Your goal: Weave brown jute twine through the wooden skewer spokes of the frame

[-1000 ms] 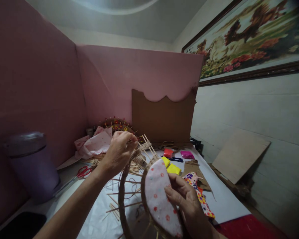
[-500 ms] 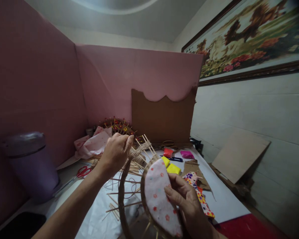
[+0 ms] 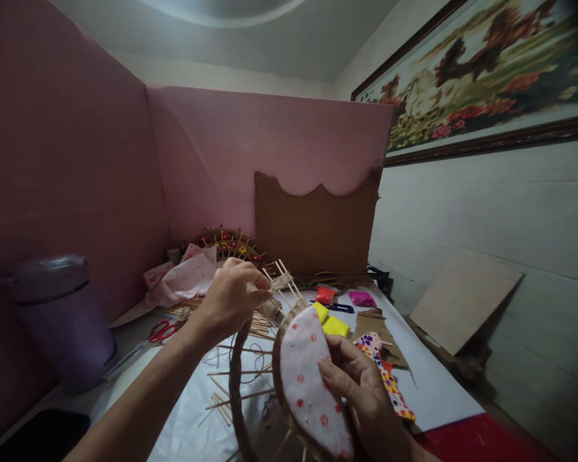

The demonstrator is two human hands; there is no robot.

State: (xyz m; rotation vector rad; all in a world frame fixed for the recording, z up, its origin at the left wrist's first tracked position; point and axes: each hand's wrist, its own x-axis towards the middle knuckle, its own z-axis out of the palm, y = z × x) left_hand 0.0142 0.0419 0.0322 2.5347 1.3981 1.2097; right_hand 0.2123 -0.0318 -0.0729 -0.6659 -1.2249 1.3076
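Note:
My right hand [image 3: 361,385] grips the edge of a fabric-covered half-round panel [image 3: 308,378], white with small red flowers. A brown inner rim borders the panel, and sticks run outward from it to a curved outer ring [image 3: 236,385]. Twine [image 3: 282,280] is woven around the upper sticks. My left hand [image 3: 236,292] is closed at the upper end of that weave, thumb and forefinger pinched on the twine beside the sticks [image 3: 289,276]. Its fingertips partly cover the ring there.
Loose sticks [image 3: 221,410] lie on the white table covering, with red-handled scissors [image 3: 162,330] to the left. A purple tumbler [image 3: 60,321] stands farther left. Yellow packets [image 3: 336,326], a blue cutter [image 3: 340,308] and flowered fabric [image 3: 390,378] lie to the right. A cardboard sheet [image 3: 318,224] stands behind.
My left hand has moved right and slightly down, from beside the ring to the woven sticks. My right hand and the panel have hardly moved.

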